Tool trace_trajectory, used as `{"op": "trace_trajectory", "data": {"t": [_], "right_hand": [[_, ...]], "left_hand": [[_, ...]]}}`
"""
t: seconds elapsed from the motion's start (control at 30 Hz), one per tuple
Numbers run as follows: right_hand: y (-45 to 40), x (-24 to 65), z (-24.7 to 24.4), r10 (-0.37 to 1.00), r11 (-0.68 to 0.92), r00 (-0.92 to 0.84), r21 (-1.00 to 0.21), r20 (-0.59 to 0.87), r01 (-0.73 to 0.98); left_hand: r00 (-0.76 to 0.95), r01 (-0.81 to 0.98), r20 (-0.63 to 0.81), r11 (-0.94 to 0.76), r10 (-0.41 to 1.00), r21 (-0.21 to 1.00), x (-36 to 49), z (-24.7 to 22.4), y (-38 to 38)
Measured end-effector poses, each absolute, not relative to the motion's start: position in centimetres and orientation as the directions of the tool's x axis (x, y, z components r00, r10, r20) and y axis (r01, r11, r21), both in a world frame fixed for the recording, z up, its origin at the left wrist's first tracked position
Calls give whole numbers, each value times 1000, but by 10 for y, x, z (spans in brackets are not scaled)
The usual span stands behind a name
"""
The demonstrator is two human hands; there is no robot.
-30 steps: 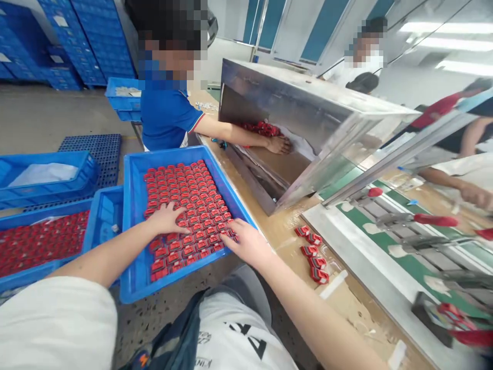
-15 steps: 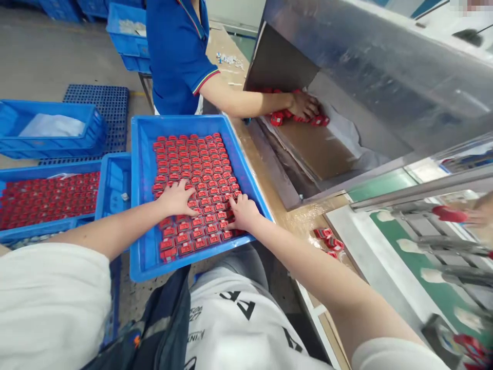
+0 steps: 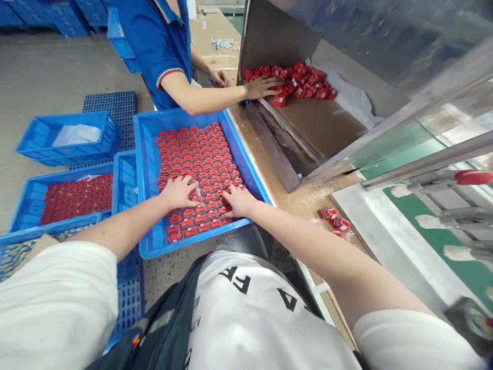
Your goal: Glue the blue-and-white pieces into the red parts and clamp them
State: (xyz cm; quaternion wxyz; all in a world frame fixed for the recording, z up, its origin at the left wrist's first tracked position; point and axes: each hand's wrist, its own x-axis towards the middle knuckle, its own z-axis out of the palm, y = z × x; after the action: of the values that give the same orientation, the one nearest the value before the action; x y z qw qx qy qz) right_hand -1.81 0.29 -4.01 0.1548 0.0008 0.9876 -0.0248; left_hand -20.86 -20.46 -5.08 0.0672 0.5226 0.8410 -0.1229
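Note:
A large blue plastic tub (image 3: 148,231) stands in front of me, filled with neat rows of small red plastic pieces (image 3: 200,154) with dark edges, shaped rather like toy cars. My left hand (image 3: 178,193) rests on the rows left of the middle, fingers spread and palm down. Toward the tub's right side, my right hand (image 3: 239,201) lies over the near rows with its fingers apart, the fingertips touching red pieces. Neither hand visibly lifts a piece, though the undersides of the fingers are hidden.
A co-worker's hand (image 3: 265,87) reaches onto a heap of red pieces (image 3: 304,79) inside a metal-walled enclosure. Several loose red pieces (image 3: 335,221) lie on the bench at right, beside a green conveyor (image 3: 435,216). More blue tubs (image 3: 29,205) stand at left.
My view has shifted, showing more of the heap. Both hands stay spread on the rows, in nearly the same places. The co-worker's hand has drawn back leftward across the heap.

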Motion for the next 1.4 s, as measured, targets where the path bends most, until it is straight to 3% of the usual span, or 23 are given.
{"op": "trace_trajectory", "data": {"t": [0.13,0.23,0.4,0.5,0.7,0.9,1.17,1.27,1.4], "right_hand": [[-16,-24,-39,140,986,-926,-35,-351,163],[-30,-28,-39,200,977,-915,-2,-350,214],[-38,-34,-43,227,973,-914,37,-337,228],[-30,-32,-43,173,985,-931,38,-321,170],[-6,-24,-42,-96,995,-964,1,-246,-99],[-5,-28,-52,-119,989,-962,-118,-244,-92],[-27,-31,-34,-63,998,-954,-13,-292,-62],[-35,-35,-34,44,998,-935,-23,-352,55],[-36,-37,-39,164,983,-917,-16,-364,182]], "left_hand": [[-403,913,-238,368,884,-178,-205,-48,-205],[-503,860,-187,466,844,-208,-199,-48,-199],[-574,819,-206,555,793,-146,-194,-57,-198],[-577,817,-123,565,808,-117,-198,-64,-202],[-493,870,-47,490,869,-59,-207,-78,-203],[-501,866,-23,501,865,-1,-201,-85,-203],[-592,806,-95,588,800,-69,-186,-67,-197],[-647,760,-162,646,745,-65,-181,-60,-199],[-717,696,-200,703,668,-146,-177,-55,-202]]}}
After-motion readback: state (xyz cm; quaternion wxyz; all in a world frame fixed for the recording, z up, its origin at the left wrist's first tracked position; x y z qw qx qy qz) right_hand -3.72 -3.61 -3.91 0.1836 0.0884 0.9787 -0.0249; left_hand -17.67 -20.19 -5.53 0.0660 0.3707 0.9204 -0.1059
